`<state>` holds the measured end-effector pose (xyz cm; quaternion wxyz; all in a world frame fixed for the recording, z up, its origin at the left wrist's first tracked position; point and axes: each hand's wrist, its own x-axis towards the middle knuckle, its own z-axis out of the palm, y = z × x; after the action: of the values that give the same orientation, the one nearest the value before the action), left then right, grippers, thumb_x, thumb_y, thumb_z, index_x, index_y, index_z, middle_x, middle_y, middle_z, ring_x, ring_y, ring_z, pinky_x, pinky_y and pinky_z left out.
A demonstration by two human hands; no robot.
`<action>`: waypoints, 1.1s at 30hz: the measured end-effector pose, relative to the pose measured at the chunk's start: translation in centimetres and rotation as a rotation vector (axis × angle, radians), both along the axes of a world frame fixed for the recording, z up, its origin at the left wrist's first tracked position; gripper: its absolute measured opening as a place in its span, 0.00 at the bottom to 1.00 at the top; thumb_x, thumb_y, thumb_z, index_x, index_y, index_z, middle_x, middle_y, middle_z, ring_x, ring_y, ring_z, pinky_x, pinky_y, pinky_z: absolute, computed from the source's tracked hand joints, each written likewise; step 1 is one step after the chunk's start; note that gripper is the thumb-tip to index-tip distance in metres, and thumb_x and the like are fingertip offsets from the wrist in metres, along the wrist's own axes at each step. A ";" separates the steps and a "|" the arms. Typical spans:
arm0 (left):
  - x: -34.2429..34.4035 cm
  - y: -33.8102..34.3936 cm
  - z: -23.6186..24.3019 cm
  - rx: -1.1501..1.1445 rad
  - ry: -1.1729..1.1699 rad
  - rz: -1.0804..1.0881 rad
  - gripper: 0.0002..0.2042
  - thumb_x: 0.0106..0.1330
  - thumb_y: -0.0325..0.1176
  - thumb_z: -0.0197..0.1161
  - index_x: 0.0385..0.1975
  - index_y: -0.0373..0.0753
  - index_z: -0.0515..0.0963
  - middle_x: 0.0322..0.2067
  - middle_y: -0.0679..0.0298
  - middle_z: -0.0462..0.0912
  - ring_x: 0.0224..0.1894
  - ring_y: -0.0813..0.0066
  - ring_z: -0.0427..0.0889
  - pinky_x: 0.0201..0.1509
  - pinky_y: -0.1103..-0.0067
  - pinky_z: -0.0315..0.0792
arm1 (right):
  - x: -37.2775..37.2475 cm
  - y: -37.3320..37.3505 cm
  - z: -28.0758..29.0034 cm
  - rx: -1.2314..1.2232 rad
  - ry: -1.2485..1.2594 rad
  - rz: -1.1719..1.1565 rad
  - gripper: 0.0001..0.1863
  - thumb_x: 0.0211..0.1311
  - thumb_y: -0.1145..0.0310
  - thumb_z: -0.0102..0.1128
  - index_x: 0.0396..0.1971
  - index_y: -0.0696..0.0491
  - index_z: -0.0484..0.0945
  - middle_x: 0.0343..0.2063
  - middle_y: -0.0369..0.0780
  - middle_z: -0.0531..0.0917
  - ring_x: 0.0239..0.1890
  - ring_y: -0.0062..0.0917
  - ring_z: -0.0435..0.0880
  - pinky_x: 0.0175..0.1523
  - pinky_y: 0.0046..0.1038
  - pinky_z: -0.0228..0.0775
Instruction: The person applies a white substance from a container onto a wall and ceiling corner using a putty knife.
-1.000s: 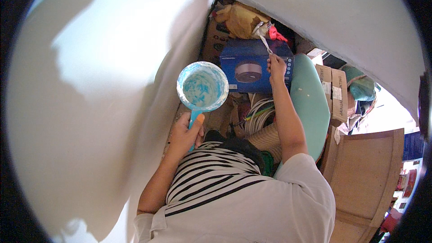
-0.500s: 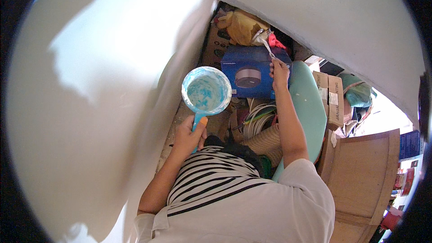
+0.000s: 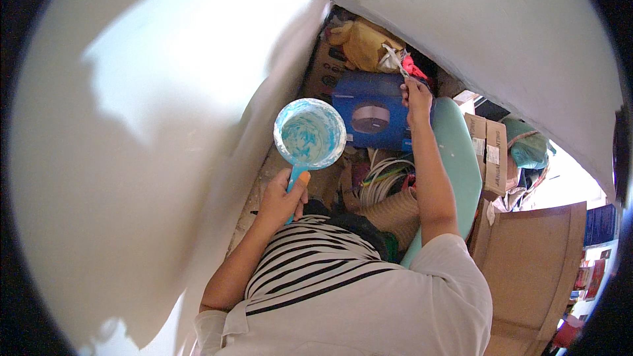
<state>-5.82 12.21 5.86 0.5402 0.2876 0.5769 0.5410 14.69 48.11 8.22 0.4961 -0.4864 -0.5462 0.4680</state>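
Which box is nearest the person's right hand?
The central blue box: the right hand overlaps it in view, while the brown cartons sit farther off.

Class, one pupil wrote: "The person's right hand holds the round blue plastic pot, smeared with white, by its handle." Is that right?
No, the hand is wrong. The head view shows the left hand holding the round blue plastic pot, smeared with white, by its handle.

Clear air between dipper (image 3: 310,134) and right forearm (image 3: 432,168), blue box (image 3: 369,116) an obstacle below
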 end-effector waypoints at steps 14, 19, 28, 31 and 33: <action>1.4 0.7 -0.7 -0.027 0.019 0.083 0.14 0.71 0.41 0.55 0.32 0.34 0.70 0.17 0.66 0.75 0.10 0.81 0.70 0.13 0.82 0.62 | -4.4 9.2 -0.2 -0.020 0.063 0.142 0.07 0.60 0.68 0.62 0.32 0.57 0.78 0.20 0.34 0.76 0.18 0.14 0.71 0.17 0.16 0.59; 2.0 1.1 -1.1 -0.048 -0.018 0.139 0.14 0.71 0.41 0.55 0.33 0.34 0.70 0.18 0.66 0.75 0.10 0.82 0.70 0.13 0.82 0.62 | -6.8 12.9 0.1 -0.058 0.002 0.127 0.07 0.59 0.69 0.61 0.32 0.57 0.76 0.21 0.34 0.76 0.18 0.15 0.72 0.16 0.17 0.60; 2.0 1.4 -0.8 -0.079 0.047 0.136 0.09 0.71 0.35 0.53 0.36 0.34 0.70 0.19 0.64 0.76 0.11 0.81 0.70 0.12 0.82 0.62 | -10.2 15.3 2.1 -0.082 0.102 0.265 0.08 0.57 0.70 0.62 0.34 0.55 0.72 0.22 0.36 0.75 0.18 0.16 0.71 0.17 0.17 0.58; 2.4 1.5 -0.9 -0.078 0.022 0.177 0.09 0.71 0.34 0.53 0.37 0.33 0.70 0.19 0.64 0.76 0.11 0.81 0.71 0.12 0.82 0.62 | -10.4 13.3 4.3 -0.125 0.081 0.235 0.09 0.57 0.69 0.62 0.32 0.56 0.73 0.22 0.37 0.75 0.18 0.16 0.70 0.17 0.17 0.57; 2.5 1.6 -1.2 -0.067 0.010 0.185 0.09 0.71 0.34 0.53 0.38 0.33 0.71 0.20 0.64 0.76 0.11 0.82 0.71 0.12 0.82 0.62 | -9.9 12.8 5.3 -0.118 0.095 0.238 0.09 0.57 0.69 0.63 0.31 0.56 0.73 0.23 0.37 0.76 0.18 0.16 0.69 0.17 0.18 0.57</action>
<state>-3.34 13.81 4.62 0.4944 0.2175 0.6214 0.5675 4.80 60.87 13.54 0.4328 -0.4237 -0.5474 0.5775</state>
